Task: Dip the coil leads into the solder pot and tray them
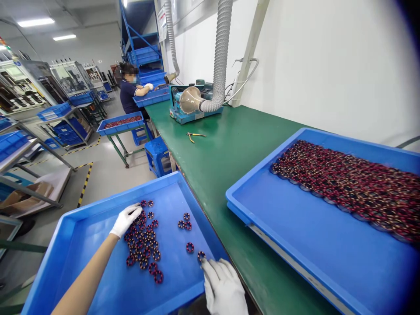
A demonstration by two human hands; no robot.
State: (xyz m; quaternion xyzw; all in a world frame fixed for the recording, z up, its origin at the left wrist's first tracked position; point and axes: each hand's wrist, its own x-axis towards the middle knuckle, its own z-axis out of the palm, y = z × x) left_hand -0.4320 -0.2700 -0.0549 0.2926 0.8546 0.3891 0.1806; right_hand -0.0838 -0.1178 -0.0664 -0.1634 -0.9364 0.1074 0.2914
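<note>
Pinches one wound ring coil point(201, 255) in right hand point(225, 282); rests left hand point(127, 219) against loose coils point(143, 243), cannot tell its grip; seemingly has dozens left, many more packed in right-side blue tray point(278, 208).

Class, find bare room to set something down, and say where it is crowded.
Bare: the green table between the pliers and right tray; that tray's near part, before its packed rings; in the left tray, the strip between the ring cluster and the loose rings. Crowded: the right tray's far part and around the left hand.
</note>
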